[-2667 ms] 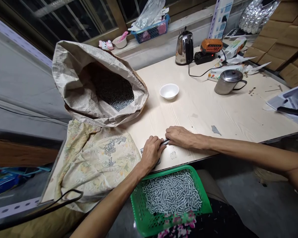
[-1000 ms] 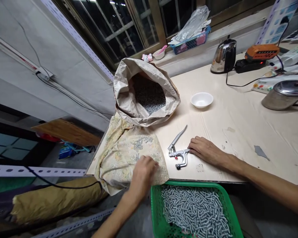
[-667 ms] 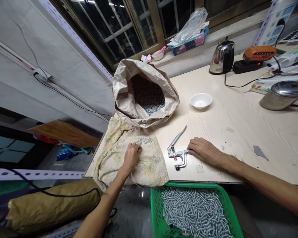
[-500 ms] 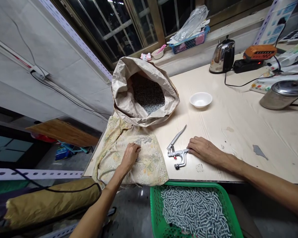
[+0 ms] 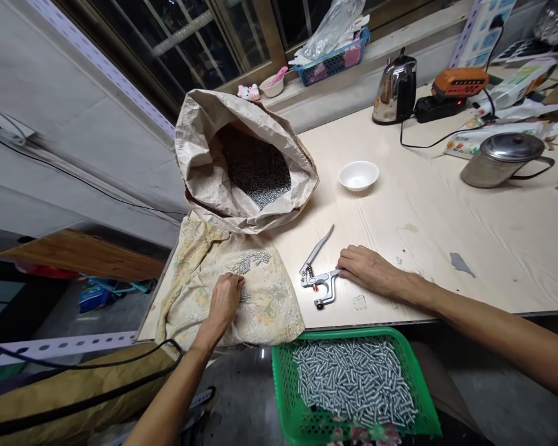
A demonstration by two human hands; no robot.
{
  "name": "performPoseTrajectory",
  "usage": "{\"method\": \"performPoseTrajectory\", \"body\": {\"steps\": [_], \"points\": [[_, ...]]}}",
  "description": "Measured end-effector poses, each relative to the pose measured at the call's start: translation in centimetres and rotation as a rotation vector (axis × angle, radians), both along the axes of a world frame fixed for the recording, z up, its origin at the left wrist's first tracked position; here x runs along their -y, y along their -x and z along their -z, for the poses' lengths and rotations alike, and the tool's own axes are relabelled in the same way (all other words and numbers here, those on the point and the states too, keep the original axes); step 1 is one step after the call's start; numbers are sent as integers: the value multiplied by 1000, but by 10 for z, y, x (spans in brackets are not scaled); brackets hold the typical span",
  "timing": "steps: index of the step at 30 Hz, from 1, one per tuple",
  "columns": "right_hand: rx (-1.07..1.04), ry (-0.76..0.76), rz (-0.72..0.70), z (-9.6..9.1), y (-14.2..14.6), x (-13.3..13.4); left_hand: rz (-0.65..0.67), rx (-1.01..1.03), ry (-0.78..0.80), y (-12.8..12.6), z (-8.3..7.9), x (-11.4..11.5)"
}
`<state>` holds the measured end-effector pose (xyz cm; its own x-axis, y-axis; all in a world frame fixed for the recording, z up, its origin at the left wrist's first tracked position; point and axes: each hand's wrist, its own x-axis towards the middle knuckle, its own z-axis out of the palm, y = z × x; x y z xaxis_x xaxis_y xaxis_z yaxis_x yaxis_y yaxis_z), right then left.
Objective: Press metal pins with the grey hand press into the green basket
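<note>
Though both hands were on the pliers [image 5: 320, 280] a few seconds ago, the left hand [image 5: 226, 297] is now off to their left, down at the loose metal pieces [image 5: 248, 263] on the flowered cloth [image 5: 272, 313]. Its fingers are bunched and pointing down, so I can't tell if it's pinching one. The right hand [image 5: 365, 269] is still at the pliers, palm down, fingers curled around the handle end, forearm coming in from their right. The pliers lie on the table [image 5: 428, 198], handles spread wide, with the green basket [image 5: 286, 396] just on their near side.
</note>
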<state>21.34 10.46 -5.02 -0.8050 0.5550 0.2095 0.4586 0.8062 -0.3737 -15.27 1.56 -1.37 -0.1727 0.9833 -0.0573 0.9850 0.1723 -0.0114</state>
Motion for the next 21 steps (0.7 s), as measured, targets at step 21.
{"method": "performPoseTrajectory", "body": {"steps": [21], "points": [[19,-504,-77,4,-2,6,-369,1014,26,-152,1,20]]}}
